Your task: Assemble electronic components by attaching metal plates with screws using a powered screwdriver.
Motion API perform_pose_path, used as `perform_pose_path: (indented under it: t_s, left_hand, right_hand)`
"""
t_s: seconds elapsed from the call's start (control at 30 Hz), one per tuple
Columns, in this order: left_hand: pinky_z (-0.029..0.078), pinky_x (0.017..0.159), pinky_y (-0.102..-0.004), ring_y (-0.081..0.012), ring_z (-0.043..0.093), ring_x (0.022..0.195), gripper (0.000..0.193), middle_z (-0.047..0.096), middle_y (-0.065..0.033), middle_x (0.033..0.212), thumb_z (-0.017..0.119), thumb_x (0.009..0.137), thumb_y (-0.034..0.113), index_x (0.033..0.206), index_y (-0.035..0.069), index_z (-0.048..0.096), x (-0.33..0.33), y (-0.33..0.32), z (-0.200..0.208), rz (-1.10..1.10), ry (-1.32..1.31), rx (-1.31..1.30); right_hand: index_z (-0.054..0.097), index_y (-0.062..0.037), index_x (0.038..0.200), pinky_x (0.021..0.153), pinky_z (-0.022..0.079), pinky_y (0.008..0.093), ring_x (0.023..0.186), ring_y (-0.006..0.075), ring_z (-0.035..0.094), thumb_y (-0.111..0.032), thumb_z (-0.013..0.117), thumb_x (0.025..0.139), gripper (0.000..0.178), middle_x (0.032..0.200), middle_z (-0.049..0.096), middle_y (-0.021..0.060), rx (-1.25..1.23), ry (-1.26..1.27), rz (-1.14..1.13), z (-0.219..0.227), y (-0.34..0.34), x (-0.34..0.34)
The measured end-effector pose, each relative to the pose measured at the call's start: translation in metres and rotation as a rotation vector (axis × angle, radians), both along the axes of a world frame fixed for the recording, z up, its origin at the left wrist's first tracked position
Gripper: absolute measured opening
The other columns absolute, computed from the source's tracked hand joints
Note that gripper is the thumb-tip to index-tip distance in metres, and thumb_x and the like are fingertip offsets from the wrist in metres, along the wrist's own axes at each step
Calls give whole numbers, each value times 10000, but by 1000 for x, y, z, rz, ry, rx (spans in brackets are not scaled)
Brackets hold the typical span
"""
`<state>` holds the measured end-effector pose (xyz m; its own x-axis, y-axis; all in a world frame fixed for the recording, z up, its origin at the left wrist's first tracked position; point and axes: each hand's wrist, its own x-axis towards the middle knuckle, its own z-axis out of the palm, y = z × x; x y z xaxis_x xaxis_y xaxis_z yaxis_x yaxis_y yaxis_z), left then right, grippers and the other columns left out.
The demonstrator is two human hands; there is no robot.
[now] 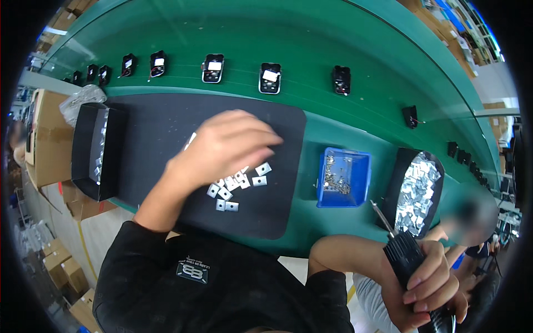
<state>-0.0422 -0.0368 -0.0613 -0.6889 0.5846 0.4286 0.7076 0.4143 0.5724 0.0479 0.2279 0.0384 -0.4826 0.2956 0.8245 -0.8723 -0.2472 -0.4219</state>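
Observation:
My left hand (230, 147) is over the black mat (155, 119), its fingers stretched toward the right and a little blurred. I see nothing held in it. Just below it on the mat lie several small silver square plates (259, 181), each with a dark hole; the hand covers some. My right hand (430, 283), at the lower right, is wrapped round a black electric screwdriver (404, 255). The screwdriver's metal bit points up and left, near the lower right corner of a blue bin (344, 204) of small screws.
A black tray (392, 191) heaped with silver plates stands right of the blue bin. Another black tray (114, 150) with a few plates sits at the mat's left. Small black devices (270, 79) line the green surface behind. Cardboard boxes (53, 136) are far left; another person (469, 222) is at right.

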Motion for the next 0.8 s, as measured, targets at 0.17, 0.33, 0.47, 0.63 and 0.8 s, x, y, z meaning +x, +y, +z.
perform_pose_path:
  t_s: [0.17,0.33,0.47,0.63,0.8]
  left_hand:
    - [507,741,-387,-291,613,834,221,641,-109,869,727,749,161,916,26,676,20,-59,-19,383,-214,-393]
    - [491,760,-397,-311,604,838,234,622,-121,827,744,736,185,873,14,662,33,-49,-33,519,-376,-473]
    - [479,789,-405,-315,604,856,247,618,-132,816,760,722,188,857,12,650,29,-38,-39,469,-353,-428]
    - [502,705,-383,-297,630,756,201,638,-141,792,750,731,138,819,2,632,22,-25,-43,505,-458,-357]
    - [502,620,-304,-196,633,652,136,645,-119,758,718,779,76,852,-3,635,-14,4,-34,437,-411,-4]
  right_hand:
    - [536,-433,1224,1094,201,452,508,87,470,-128,629,809,523,675,479,-81,-90,74,161,-5,15,3]
    - [483,-290,1270,810,362,383,510,107,536,-98,673,816,529,679,534,-33,-184,191,-11,-7,4,-1]
    - [552,-434,1200,1127,129,518,500,98,472,-134,638,809,499,647,468,-84,-177,87,3,-3,0,2]
    - [553,-427,1200,1159,90,488,504,112,489,-103,648,801,523,649,483,-86,-144,55,-78,-3,1,4]
    - [552,-413,1208,1169,79,470,498,119,511,-157,666,780,512,653,508,-92,-117,79,-13,-4,11,3]
